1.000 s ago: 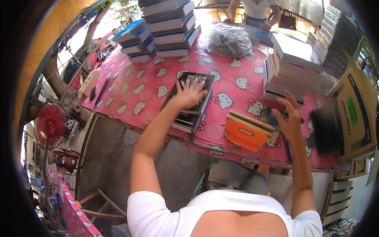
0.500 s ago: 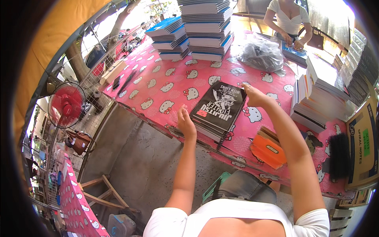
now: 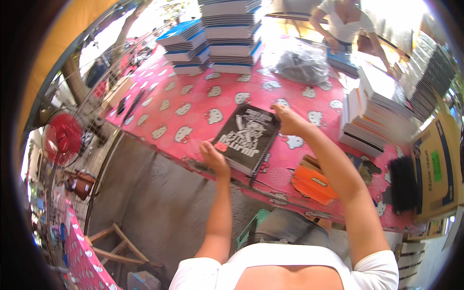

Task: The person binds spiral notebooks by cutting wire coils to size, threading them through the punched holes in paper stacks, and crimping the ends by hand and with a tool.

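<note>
A neat stack of black-covered spiral notebooks (image 3: 247, 133) with white print and a small red picture lies near the table's front edge. My left hand (image 3: 215, 159) is at the stack's near left corner, its fingers stretched out along the side. My right hand (image 3: 292, 122) lies at the far right corner beside the wire binding, fingers extended toward the far edge. The notebooks rest on the table between my two hands, and neither hand is visibly wrapped round them. Parts of my palms and right fingers are hidden.
The pink patterned tablecloth (image 3: 181, 113) bears tall notebook stacks (image 3: 232, 46), a grey plastic bag (image 3: 303, 65), paper piles (image 3: 372, 113), an orange object (image 3: 311, 183), black bristly bundle (image 3: 402, 183) and cardboard box (image 3: 437, 169). Across the table, a person (image 3: 345, 24) handles blue notebooks. A red fan (image 3: 63, 137) stands left.
My left hand has come in against the notebook stack. The lower notebooks, which stuck out at the near side, now line up more evenly. The other person's one hand has moved right.
</note>
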`<state>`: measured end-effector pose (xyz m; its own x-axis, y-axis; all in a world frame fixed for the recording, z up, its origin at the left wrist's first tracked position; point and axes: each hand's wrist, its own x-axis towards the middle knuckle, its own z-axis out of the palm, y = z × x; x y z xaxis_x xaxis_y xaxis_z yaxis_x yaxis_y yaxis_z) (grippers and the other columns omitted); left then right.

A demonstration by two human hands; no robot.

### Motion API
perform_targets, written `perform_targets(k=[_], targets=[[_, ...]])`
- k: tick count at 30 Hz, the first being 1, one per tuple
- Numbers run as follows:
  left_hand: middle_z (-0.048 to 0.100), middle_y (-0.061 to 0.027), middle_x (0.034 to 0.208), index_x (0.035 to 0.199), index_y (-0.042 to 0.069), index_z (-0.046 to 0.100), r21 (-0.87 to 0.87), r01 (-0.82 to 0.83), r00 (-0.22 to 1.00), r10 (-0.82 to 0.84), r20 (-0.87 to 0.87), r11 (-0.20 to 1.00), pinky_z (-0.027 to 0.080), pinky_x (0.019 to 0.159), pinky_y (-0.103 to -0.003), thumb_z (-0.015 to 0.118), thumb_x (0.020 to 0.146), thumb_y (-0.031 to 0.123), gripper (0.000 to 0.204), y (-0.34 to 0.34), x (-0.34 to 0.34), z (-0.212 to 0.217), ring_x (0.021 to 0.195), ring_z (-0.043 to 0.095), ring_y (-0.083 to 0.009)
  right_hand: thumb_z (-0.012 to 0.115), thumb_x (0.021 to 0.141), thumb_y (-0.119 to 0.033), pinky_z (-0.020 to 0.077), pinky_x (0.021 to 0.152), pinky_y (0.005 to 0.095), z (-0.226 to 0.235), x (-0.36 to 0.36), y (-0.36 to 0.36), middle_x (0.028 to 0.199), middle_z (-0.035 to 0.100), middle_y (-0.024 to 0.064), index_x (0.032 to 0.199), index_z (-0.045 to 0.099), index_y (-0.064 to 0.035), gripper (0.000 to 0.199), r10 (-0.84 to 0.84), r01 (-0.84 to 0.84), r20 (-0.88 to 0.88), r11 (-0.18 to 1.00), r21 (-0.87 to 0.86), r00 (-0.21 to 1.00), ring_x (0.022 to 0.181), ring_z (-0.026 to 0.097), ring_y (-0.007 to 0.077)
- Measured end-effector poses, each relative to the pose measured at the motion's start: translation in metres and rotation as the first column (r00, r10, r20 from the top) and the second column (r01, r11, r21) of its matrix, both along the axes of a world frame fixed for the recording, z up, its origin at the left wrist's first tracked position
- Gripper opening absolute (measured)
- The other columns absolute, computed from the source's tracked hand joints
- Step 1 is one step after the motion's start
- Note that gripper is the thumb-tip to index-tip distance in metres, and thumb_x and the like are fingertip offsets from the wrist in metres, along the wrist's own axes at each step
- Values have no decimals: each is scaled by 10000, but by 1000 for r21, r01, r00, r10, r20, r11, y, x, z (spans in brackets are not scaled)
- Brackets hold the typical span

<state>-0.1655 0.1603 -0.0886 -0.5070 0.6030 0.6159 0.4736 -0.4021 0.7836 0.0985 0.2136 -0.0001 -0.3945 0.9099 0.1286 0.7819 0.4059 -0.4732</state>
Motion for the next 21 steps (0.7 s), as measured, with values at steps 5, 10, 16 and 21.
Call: perform_targets(k=[5,10,16,21], targets=[[560,-169,963,998,-51,588,-155,-43,995,56,81,987,385,873,-411,350,1012,303,426,1,-21,-3,966,525,-308,728,663,-67,423,998,423,53,21,-14,1248,476,236,1288,473,-40,676,-193,142,67,879,455,979,1192,458,395],[599,-142,1061,1076,-11,539,85,26,804,-71,590,996,420,923,-386,454,979,258,299,-43,-3,71,1012,564,-250,758,696,-169,438,925,433,155,137,-96,1148,607,97,1056,670,-84,381,-513,458,-139,572,681,847,1110,547,285],[621,-125,1078,1116,14,540,576,581,387,-818,426,575,475,927,-393,482,969,226,264,-87,81,141,978,607,-252,681,754,-134,449,889,373,138,230,-117,1029,662,34,989,703,-118,237,-639,462,45,601,652,768,1027,584,246],[613,-156,1107,1198,22,508,378,907,-235,-518,822,188,483,938,-457,524,944,210,316,-80,166,157,978,633,-309,661,771,-105,503,773,354,131,189,-147,918,677,68,966,712,-105,202,-400,235,58,644,728,915,858,629,258]])
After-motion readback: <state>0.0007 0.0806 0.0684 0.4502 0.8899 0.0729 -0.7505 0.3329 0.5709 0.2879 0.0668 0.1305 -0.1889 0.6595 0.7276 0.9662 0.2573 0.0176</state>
